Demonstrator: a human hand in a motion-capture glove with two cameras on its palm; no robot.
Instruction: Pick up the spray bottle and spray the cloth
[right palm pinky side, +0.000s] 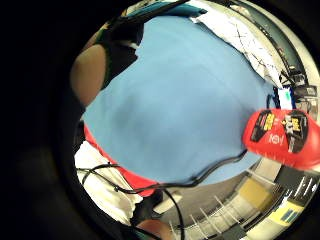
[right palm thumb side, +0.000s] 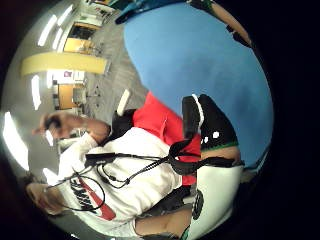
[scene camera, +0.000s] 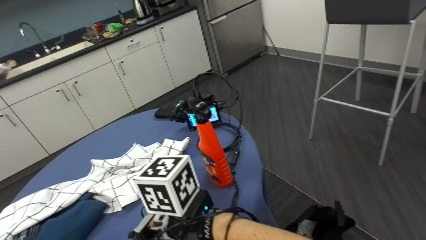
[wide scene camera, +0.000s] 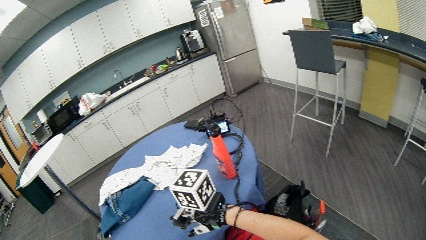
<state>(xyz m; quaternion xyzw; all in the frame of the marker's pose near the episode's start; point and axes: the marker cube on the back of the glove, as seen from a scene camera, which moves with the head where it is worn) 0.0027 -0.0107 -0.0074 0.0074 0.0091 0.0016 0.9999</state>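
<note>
Round table with blue cloth cover (scene camera: 120, 140): the landmark for all entries below; stands on dark wood-look flooring, white base cabinets behind it.

White cloth with thin black grid lines (scene camera: 126, 172): crumpled, lying on the blue table toward its cabinet side; one end reaches toward the table's middle, the other trails to the table's edge; lies apart from the spray bottle.

Dark blue folded fabric (scene camera: 70, 220): on the blue table, partly tucked under the checked cloth at the table's near edge.

Orange-red plastic spray bottle with black trigger head (scene camera: 214, 157): upright on the blue table, near its edge on the open-floor side; beside the cables, free of any hand; its labelled red body also shows in the little-finger palm view (right palm pinky side: 282, 136), standing at the table's rim.

Tangle of black cables with a small lit device (scene camera: 206, 115): on the blue table at its far edge, just behind the spray bottle; one cable runs past the bottle's base.

Gloved right hand (wide scene camera: 203, 217): over the blue table at its near edge, well short of the spray bottle; forearm enters from the near side; holds nothing; whether its fingers are straight or curled cannot be told, since the hand is largely hidden.
</note>
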